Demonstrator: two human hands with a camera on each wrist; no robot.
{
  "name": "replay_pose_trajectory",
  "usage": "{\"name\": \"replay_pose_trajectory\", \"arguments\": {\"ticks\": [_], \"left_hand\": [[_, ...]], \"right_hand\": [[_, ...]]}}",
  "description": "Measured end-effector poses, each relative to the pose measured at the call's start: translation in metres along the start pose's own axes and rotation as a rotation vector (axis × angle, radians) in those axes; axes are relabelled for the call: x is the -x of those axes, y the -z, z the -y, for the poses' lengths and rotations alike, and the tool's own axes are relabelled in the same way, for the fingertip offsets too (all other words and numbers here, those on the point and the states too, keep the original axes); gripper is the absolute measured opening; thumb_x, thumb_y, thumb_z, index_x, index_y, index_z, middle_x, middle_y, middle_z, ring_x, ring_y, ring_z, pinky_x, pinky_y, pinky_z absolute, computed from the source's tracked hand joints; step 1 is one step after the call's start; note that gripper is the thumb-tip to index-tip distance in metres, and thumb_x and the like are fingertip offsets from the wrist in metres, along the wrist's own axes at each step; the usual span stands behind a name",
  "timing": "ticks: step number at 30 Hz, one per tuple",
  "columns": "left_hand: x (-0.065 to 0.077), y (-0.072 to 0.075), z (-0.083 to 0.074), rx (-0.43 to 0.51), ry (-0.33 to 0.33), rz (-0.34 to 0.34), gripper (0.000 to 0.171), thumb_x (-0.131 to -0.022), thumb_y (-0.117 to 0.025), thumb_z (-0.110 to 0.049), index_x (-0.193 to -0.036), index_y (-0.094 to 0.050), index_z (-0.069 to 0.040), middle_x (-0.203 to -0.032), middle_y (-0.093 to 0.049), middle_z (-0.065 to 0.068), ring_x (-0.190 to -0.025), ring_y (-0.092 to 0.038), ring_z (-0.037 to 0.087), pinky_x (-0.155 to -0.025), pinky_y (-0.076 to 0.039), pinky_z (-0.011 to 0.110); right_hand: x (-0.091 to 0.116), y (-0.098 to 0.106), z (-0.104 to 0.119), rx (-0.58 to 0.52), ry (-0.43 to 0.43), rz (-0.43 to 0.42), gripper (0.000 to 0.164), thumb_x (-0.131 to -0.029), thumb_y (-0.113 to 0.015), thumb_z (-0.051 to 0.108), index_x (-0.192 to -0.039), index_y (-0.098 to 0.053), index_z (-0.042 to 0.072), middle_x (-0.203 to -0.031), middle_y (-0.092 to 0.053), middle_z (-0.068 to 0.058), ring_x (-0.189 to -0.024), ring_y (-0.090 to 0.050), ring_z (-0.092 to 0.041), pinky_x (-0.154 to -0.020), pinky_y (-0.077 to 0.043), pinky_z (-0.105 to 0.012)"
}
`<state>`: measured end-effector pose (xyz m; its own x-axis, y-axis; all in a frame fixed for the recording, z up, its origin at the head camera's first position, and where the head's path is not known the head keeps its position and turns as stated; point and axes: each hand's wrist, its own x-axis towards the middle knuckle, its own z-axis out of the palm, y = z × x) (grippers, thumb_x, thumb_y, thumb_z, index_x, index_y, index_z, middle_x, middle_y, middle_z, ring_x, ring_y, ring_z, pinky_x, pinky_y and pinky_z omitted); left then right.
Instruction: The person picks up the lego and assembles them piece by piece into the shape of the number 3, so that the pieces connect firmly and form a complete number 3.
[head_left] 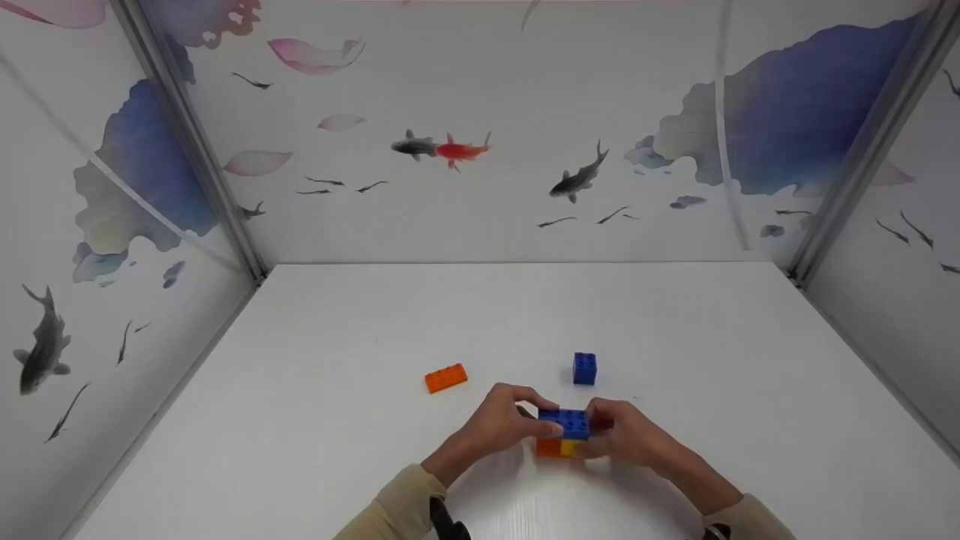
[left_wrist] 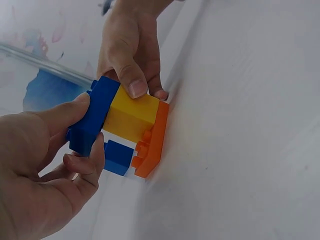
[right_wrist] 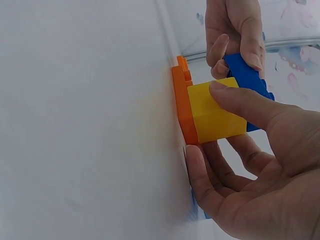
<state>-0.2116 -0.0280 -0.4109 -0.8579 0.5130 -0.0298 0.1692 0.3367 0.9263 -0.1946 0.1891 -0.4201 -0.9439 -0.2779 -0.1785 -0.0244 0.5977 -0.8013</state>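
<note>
My left hand pinches the left end of a flat blue brick between thumb and fingers. That blue brick lies across the top of a yellow block, its left part jutting out past it. Below, the yellow block sits on one end of a flat orange brick whose bare studs show at the other end. My right hand grips the yellow block from the right, with the thumb along its side. The orange brick rests low at the white tabletop, between the hands.
Beyond the hands, a blue block stands on the white table. Farther left lies a separate orange brick. White panels painted with fish and petals enclose the back and sides, with metal posts at the corners.
</note>
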Motion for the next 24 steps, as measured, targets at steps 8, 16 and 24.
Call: {"name": "replay_pose_trajectory", "arguments": {"ticks": [8,16,24], "left_hand": [[-0.035,-0.011,0.040,-0.034,0.128,-0.062,0.024,-0.081,-0.085,-0.027,-0.103,-0.080,-0.020,-0.108,-0.072,-0.003,-0.083,-0.061,0.014,-0.070,-0.049,0.024],[-0.035,-0.009,0.043,-0.025,0.120,-0.051,0.025,-0.081,-0.085,-0.027,-0.104,-0.079,-0.019,-0.110,-0.070,-0.003,-0.082,-0.060,0.014,-0.068,-0.047,0.023],[-0.035,-0.010,0.044,0.006,0.097,-0.027,0.023,-0.083,-0.083,-0.026,-0.104,-0.077,-0.017,-0.113,-0.070,-0.002,-0.083,-0.060,0.013,-0.070,-0.048,0.023]], "right_hand": [[-0.036,-0.002,-0.058,-0.022,-0.015,0.033,0.032,-0.078,-0.086,0.017,-0.098,-0.063,0.010,-0.108,-0.070,-0.004,-0.097,-0.059,-0.019,-0.097,-0.055,-0.044],[-0.035,-0.003,-0.055,-0.015,-0.036,0.022,0.030,-0.079,-0.084,0.014,-0.100,-0.063,0.009,-0.108,-0.070,-0.004,-0.096,-0.060,-0.018,-0.098,-0.055,-0.043],[-0.036,-0.004,-0.056,-0.004,-0.049,0.014,0.030,-0.079,-0.085,0.014,-0.100,-0.064,0.010,-0.108,-0.070,-0.003,-0.096,-0.060,-0.018,-0.098,-0.055,-0.044]]}}
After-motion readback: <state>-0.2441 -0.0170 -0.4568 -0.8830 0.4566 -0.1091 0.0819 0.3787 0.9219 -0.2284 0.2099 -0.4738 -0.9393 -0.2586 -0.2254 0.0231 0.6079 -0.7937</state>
